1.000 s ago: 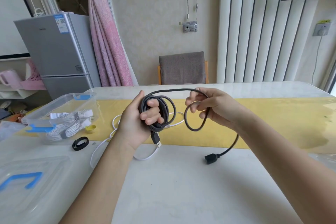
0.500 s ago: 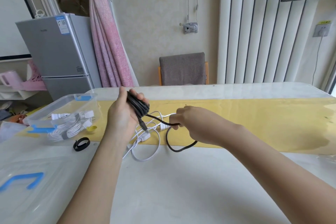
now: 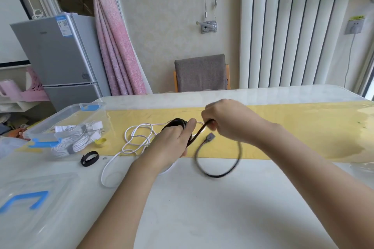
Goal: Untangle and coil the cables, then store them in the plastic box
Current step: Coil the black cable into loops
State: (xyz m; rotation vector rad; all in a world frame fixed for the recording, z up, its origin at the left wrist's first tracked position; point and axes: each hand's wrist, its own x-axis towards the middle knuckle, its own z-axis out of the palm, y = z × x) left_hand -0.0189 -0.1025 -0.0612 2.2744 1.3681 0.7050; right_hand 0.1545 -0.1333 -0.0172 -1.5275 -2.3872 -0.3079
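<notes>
A person's left hand curls round the coiled black cable; right hand pinches its tail, connector pointing 1 o'clock.

The black cable is plain and matte. The white cable lies over a plain yellow runner on the off-white, faintly veined worktop. The plastic box is clear with blue latches; the white coils inside wear grey bands. A clear lid carries a blue clip. The strap ring is black, the cap yellow.
</notes>
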